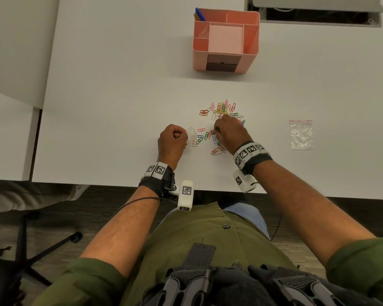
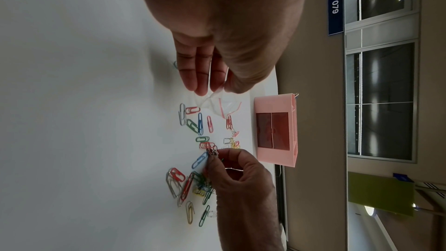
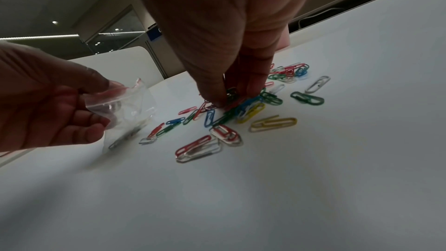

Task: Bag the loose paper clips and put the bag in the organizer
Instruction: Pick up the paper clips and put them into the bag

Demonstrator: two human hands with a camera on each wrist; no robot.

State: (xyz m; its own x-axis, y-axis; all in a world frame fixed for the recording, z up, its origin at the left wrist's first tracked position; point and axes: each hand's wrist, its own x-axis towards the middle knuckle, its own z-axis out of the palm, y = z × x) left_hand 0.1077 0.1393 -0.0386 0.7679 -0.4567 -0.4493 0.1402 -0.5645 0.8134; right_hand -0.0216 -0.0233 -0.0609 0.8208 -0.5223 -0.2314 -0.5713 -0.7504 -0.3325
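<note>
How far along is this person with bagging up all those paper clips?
Early on. The left hand holds a small clear zip bag that seems to hold a few clips already. The right hand is pinching clips from the loose paper clips, most of which are still scattered on the white table. Nothing has yet gone into the pink organizer. A second bag lies unused to the right.

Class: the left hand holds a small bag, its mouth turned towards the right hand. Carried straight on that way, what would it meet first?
Probably the loose paper clips on the table between the hands, before the right hand; height is unclear.
</note>
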